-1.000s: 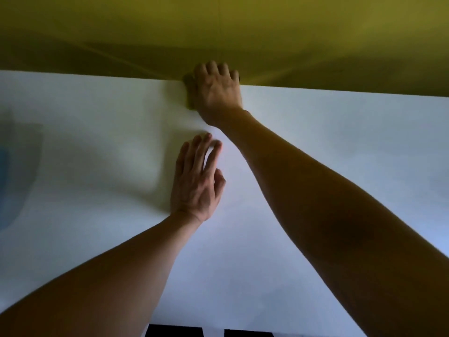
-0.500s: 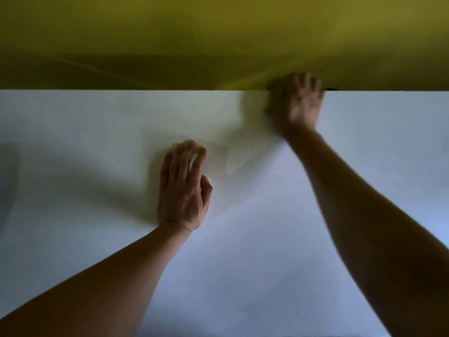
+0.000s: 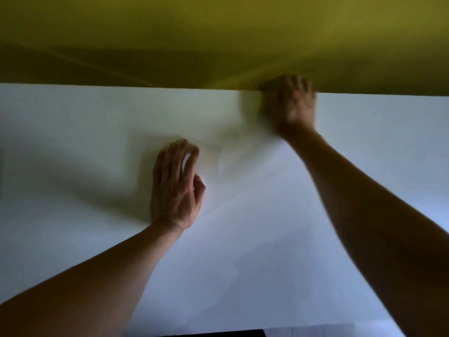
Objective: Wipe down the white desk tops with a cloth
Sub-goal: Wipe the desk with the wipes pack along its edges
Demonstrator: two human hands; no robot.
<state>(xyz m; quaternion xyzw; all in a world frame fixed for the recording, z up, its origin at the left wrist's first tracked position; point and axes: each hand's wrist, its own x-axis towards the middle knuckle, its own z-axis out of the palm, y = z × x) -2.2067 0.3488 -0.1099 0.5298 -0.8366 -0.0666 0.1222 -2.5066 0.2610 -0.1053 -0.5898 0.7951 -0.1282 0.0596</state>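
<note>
head camera looks down on a white tabletop [image 3: 267, 251] that fills most of the picture. along its far edge stands a yellow wall [image 3: 218, 32], and the tabletop meets it in one straight line.

the left hand [image 3: 175, 188] lies flat on the tabletop, about in the middle between the left and right sides and nearer to the far edge than to the near edge. its fingers are straight and close together, the thumb a little apart, and it holds nothing; the palm presses on the surface. its shadow falls to the left of it.

the right hand [image 3: 290, 103] is at the far edge of the tabletop, right against the yellow wall, to the right of the left hand and well apart from it. it is blurred. its fingers seem bent down at the edge, but i cannot tell how far they are curled or if something is under them. the cloth is not visible in this view; if it is under the right hand, the blur and the hand hide it.

both forearms are bare and reach in from the near edge.
</note>
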